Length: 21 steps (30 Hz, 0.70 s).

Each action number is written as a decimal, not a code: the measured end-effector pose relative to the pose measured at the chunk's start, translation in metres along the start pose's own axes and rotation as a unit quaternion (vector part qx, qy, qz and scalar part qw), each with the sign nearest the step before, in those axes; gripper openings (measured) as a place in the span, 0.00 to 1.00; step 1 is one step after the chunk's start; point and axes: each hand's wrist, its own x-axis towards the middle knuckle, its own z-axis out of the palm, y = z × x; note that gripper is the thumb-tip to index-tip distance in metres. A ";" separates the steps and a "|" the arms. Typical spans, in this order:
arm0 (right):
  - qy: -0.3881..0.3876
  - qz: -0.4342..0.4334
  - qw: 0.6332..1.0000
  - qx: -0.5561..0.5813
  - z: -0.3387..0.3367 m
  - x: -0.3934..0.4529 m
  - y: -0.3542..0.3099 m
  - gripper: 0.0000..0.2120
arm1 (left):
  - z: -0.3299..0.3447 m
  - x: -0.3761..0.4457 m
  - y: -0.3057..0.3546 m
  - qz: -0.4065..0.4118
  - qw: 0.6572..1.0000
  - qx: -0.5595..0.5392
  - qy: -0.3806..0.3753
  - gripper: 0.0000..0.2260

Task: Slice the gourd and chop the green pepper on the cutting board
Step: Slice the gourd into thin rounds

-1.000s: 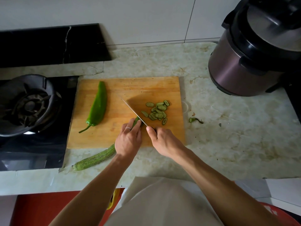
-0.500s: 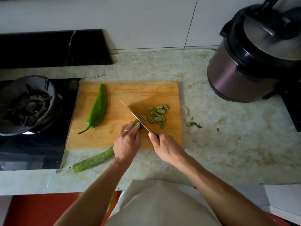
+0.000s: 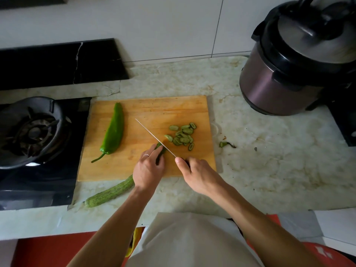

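A long ridged gourd (image 3: 109,194) lies slantwise, its tail off the wooden cutting board (image 3: 146,110) and its cut end under my fingers. My left hand (image 3: 147,170) holds the gourd down near that end. My right hand (image 3: 198,174) grips a knife (image 3: 154,136) whose blade rests against the gourd's cut end. Several gourd slices (image 3: 183,135) lie in a small heap right of the blade. A whole green pepper (image 3: 113,132) lies on the board's left part.
A gas burner (image 3: 32,132) on a black hob sits left of the board. A dark pressure cooker (image 3: 296,60) stands at the back right. A cut-off gourd tip (image 3: 224,144) lies on the marble counter right of the board.
The knife blade has stayed at the gourd's cut end through the strokes. Both hands keep their holds. The camera has shifted slightly.
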 end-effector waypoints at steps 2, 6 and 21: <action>0.000 0.000 1.000 -0.008 0.001 -0.002 -0.001 0.24 | 0.001 0.000 0.000 0.006 1.000 0.004 -0.003 0.15; -0.008 0.000 1.000 -0.027 0.002 -0.004 -0.003 0.24 | -0.001 0.001 0.004 0.016 1.000 0.006 0.012 0.14; -0.010 0.020 0.999 -0.029 0.012 0.000 -0.012 0.26 | 0.004 -0.001 -0.002 0.021 0.999 0.035 0.008 0.11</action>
